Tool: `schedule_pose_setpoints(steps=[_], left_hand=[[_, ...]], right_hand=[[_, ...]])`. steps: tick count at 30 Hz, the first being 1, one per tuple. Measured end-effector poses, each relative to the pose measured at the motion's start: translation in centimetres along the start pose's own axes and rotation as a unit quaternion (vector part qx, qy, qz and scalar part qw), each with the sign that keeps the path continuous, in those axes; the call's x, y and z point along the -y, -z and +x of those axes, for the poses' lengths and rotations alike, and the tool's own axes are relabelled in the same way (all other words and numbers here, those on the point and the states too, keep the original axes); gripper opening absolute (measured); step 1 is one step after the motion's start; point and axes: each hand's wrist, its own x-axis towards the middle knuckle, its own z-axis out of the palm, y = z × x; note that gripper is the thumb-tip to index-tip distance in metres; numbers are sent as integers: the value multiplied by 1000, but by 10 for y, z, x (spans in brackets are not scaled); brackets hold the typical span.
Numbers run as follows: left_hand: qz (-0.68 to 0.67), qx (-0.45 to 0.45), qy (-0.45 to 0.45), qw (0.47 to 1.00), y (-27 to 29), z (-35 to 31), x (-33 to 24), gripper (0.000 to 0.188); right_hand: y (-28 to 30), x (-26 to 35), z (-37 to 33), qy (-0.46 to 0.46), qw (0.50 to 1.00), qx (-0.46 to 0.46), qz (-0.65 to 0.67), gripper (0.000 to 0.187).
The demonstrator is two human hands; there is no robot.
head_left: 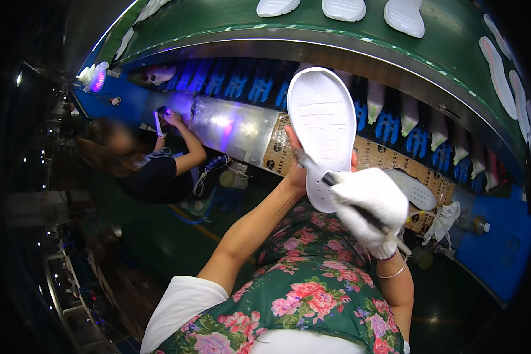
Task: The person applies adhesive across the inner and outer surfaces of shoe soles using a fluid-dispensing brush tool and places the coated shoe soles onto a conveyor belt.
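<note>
A white shoe sole (321, 112) is held up before me, its hollow inner side facing me and its wider end pointing away. My bare left hand (296, 176) is closed around it from behind, with fingers showing at both edges. My right hand (371, 203), in a white knitted glove, is closed on a brush (314, 169) with a dark handle. The brush's greyish tip is blurred and lies over the sole's left edge, near the left thumb; whether it touches the sole I cannot tell. A thin tube or cord hangs by my right wrist.
A grey sole (412, 189) and a crumpled white cloth (443, 223) lie on the cardboard-covered bench (374, 154). Behind, shoe uppers hang toe-down beside blue holders (387, 128). A green conveyor (230, 20) carries white soles. At left, another person (153, 159) works under purple light.
</note>
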Motion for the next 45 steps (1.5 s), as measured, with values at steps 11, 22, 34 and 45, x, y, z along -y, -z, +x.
schedule_pose_setpoints(steps=[11, 22, 34, 45], left_hand=[[-76, -65, 0, 995, 6, 8, -8, 130], [-98, 31, -30, 994, 21, 24, -15, 120], [31, -20, 37, 999, 24, 42, -31, 122], [16, 51, 208, 977, 29, 52, -34, 104]], right_hand=[[1, -2, 4, 44, 997, -7, -69, 29], [-7, -14, -11, 24, 998, -25, -49, 27], [-9, -17, -25, 77, 989, 53, -113, 31], [-10, -16, -30, 105, 979, 97, -147, 29]])
